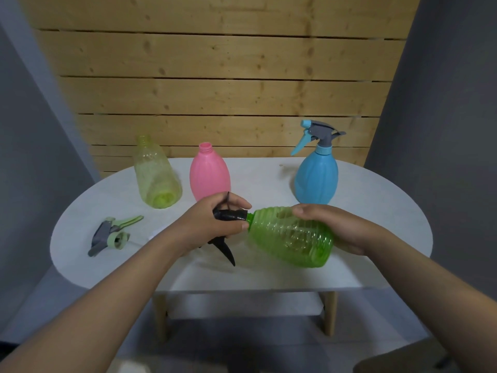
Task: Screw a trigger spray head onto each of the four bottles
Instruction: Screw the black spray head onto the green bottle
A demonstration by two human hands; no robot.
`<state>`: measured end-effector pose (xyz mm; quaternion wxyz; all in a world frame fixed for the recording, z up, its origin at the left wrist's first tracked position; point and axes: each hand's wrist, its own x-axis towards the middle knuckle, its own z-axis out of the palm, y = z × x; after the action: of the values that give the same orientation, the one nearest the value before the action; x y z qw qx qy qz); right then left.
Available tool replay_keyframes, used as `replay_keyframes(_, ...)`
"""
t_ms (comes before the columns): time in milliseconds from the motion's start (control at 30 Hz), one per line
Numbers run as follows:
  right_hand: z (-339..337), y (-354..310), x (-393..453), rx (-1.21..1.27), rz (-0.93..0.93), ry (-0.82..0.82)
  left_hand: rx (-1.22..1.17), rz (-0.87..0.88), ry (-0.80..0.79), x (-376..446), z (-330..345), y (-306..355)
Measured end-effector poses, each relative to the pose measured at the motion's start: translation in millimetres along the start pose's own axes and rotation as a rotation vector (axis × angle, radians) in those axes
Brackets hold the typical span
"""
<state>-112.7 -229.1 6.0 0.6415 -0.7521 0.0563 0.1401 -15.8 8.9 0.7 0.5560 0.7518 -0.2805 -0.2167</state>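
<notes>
Landmark: pink bottle (208, 172), upright on the white table (376, 211), neck bare.
Green bottle (291, 235): in front and right of the pink bottle, held tipped on its side above the table, neck pointing left; likely so the two hands can twist against each other.
Right hand (330, 227): fingers wrapped round the green bottle's body near its base, steadying it.
Left hand (215, 224): just in front of the pink bottle, fingers curled round the black spray head (228, 215), collar at the green neck, trigger hanging down.
Step, as judged: threading the black head on; how far seated, cannot tell.
Blue bottle (316, 176): well right of the pink bottle, upright, head already on.
Yellow bottle (156, 173): just left of the pink bottle, no head.
Spare spray head (111, 235): pale green and grey, lying left and forward of the pink bottle, handy for later.
Progress: one done, one in hand, two waiting.
</notes>
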Motion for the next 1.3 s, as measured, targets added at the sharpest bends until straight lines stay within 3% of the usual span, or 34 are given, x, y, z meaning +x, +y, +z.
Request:
replay_keyframes(267, 1.3, 4.0, 8.7, 0.151, -0.05, 0.127, -0.043, -0.056, 0.18, 3.3, -3.1, -4.9)
replay_keyframes(467, -5.0, 2.0, 7.6, 0.23, -0.15, 0.081, -0.081, -0.053, 0.193, 1.1, -8.6, -6.1)
replay_keyframes(633, -4.0, 2.4, 6.2, 0.165, -0.036, 0.109, -0.048, 0.057, 0.132, -5.3, -4.7, -5.5)
replay_keyframes(800, 1.8, 7.6, 8.7, 0.153, 0.074, 0.07, -0.013, 0.037, 0.149, -4.6, -3.8, -5.4)
replay_keyframes(1000, 3.2, 6.4, 11.8, 0.228, -0.101, 0.114, -0.053, -0.067, 0.247, -1.0, -11.4, -8.7)
replay_keyframes(1133, 0.2, 1.0, 7.5, 0.116, -0.13, 0.137, -0.086, -0.018, 0.228, -2.5, -16.0, -5.7)
replay_keyframes(1300, 2.2, 1.6, 7.5, -0.074, 0.051, 0.171, -0.063, 0.022, 0.158, -5.8, -13.3, -5.3)
